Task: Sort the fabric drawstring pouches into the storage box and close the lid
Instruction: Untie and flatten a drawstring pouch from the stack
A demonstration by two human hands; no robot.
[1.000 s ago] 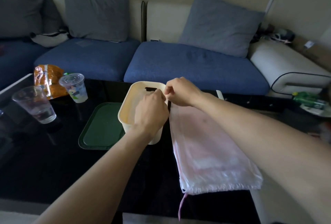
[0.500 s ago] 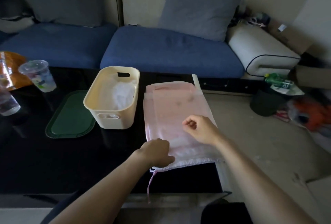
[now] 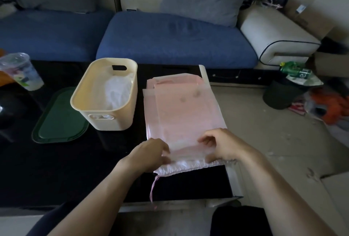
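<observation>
A stack of pink drawstring pouches [image 3: 181, 113] lies flat on the black table [image 3: 56, 169], its gathered white end and pink cord [image 3: 154, 188] toward me. My left hand [image 3: 149, 155] pinches the near left corner of the top pouch. My right hand [image 3: 222, 146] pinches its near right part, fingers curled on the fabric. The cream storage box [image 3: 120, 120] stands open left of the stack, with a white pouch [image 3: 117, 92] inside. The green lid [image 3: 56, 120] lies flat left of the box.
A plastic cup [image 3: 20, 71] stands at the table's far left. A blue sofa [image 3: 170, 35] runs behind the table. A dark bin [image 3: 279, 96] with a green bottle [image 3: 294, 71] and clutter sits on the floor to the right.
Both hands left the box and came back to the near end of the pink stack. A white pouch now lies in the box. My view has shifted right and down.
</observation>
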